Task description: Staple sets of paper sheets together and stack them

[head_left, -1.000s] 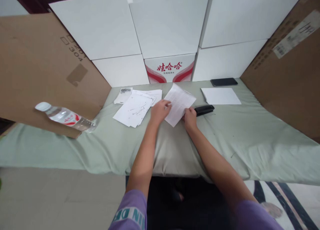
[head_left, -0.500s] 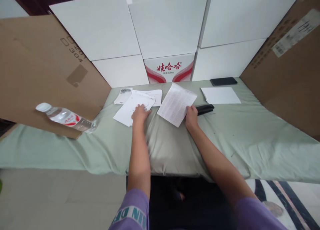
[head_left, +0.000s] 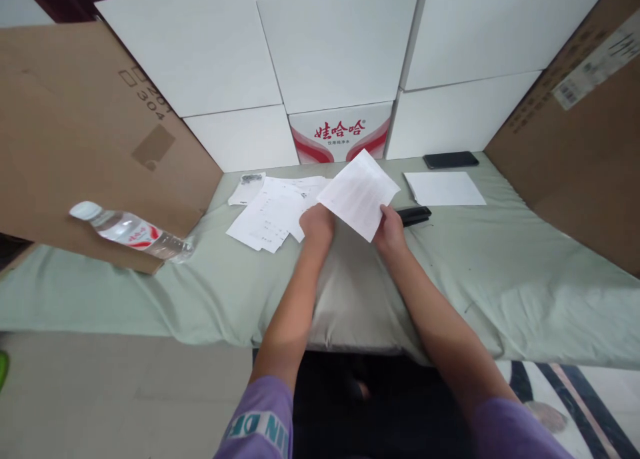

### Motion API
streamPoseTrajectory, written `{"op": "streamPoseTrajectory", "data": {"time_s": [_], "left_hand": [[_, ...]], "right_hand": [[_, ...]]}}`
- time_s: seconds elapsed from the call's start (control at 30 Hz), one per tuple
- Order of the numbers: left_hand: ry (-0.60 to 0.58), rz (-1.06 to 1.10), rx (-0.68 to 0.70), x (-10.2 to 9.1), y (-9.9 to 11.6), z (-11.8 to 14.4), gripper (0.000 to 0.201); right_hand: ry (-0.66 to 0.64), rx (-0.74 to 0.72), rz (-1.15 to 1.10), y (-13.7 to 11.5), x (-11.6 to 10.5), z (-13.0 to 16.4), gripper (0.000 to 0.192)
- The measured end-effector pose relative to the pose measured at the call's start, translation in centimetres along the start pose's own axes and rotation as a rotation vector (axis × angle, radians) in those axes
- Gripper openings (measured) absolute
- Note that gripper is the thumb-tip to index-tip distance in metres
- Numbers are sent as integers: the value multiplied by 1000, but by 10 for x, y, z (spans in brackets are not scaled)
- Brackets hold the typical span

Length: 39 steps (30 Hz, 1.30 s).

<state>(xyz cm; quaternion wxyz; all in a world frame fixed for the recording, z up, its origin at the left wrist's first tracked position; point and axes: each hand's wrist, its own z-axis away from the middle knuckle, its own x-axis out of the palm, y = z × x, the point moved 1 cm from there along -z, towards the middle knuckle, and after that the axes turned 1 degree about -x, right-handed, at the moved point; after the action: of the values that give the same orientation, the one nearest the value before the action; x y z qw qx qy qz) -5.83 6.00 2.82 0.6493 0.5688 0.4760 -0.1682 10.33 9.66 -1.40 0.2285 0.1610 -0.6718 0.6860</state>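
Observation:
My right hand [head_left: 390,232] pinches the lower right edge of a printed sheet of paper [head_left: 357,192], raised and tilted above the cloth. My left hand [head_left: 318,224] is closed at the right side of the loose papers [head_left: 263,219], by the raised sheet's left corner. A white sheet [head_left: 297,227] shows beside its fingers and seems gripped, though the fingertips are partly hidden. Several papers in that pile overlap and carry dark marks. Just beyond my right hand lies a long black object like a stapler [head_left: 416,215], partly covered by the hand.
Blank white paper [head_left: 445,188] and a black phone [head_left: 451,160] lie at the back right. A small clear packet [head_left: 249,187] is behind the pile. A water bottle [head_left: 133,231] leans left. White boxes [head_left: 345,52] and cardboard [head_left: 75,132] wall in the green cloth [head_left: 450,279].
My left hand has moved right from the top of the pile and closed, and the papers under it have spread. The right hand's sheet has turned and tilted slightly.

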Motion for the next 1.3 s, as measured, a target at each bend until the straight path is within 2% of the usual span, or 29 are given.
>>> {"op": "streamPoseTrajectory", "data": {"time_s": [0.13, 0.23, 0.33, 0.47, 0.53, 0.57, 0.63, 0.67, 0.7, 0.73, 0.77, 0.83, 0.87, 0.9, 0.97, 1.0, 1.03, 1.13, 1.2, 1.3], "left_hand": [[102, -65, 123, 25, 16, 12, 28], [61, -86, 153, 31, 18, 16, 28], [-27, -156, 143, 31, 20, 20, 27], [-63, -187, 227, 32, 28, 29, 26], [-67, -210, 318, 28, 33, 36, 26], [-106, -213, 391, 24, 34, 40, 24], [-258, -161, 568, 7, 33, 46, 19], [-371, -98, 675, -4, 29, 48, 19], [-414, 2, 724, -17, 23, 48, 27], [-347, 123, 705, -31, 14, 46, 36], [-213, 240, 646, -44, 4, 40, 40], [162, 475, 482, -60, -18, 24, 39], [303, 578, 422, -63, -28, 15, 34], [319, 649, 395, -60, -36, 5, 38], [212, 772, 355, -43, -45, -11, 65], [144, 806, 333, -32, -47, -16, 70], [88, 829, 315, -22, -48, -19, 68], [51, 901, 232, 1, -44, -17, 47], [25, 958, 228, 3, -40, -11, 42], [-70, 1031, 266, -4, -35, -3, 43]], "right_hand": [[25, -137, 263, 0, -8, 1, 27], [52, -235, 481, 4, -13, 0, 27], [16, -161, 509, 13, -12, -1, 28], [-57, 13, 349, 23, -7, 0, 33], [-63, -3, 319, 22, -6, 1, 35], [-54, -40, 328, 20, -6, 0, 36], [-26, -147, 391, 13, -7, 0, 38], [-14, -209, 436, 8, -7, 0, 39], [-10, -268, 485, 3, -8, 0, 40], [-19, -323, 531, -2, -8, 1, 40], [-38, -373, 567, -6, -7, 3, 39], [-92, -456, 614, -14, -5, 7, 38], [-122, -486, 622, -17, -4, 10, 38], [-149, -511, 619, -20, -3, 13, 38], [-210, -550, 592, -25, 1, 19, 40], [-247, -562, 577, -27, 2, 21, 41], [-287, -567, 567, -30, 4, 24, 43], [-394, -536, 564, -38, 6, 29, 50], [-398, -517, 554, -42, 6, 31, 51], [-335, -518, 522, -47, 5, 31, 45]]}}
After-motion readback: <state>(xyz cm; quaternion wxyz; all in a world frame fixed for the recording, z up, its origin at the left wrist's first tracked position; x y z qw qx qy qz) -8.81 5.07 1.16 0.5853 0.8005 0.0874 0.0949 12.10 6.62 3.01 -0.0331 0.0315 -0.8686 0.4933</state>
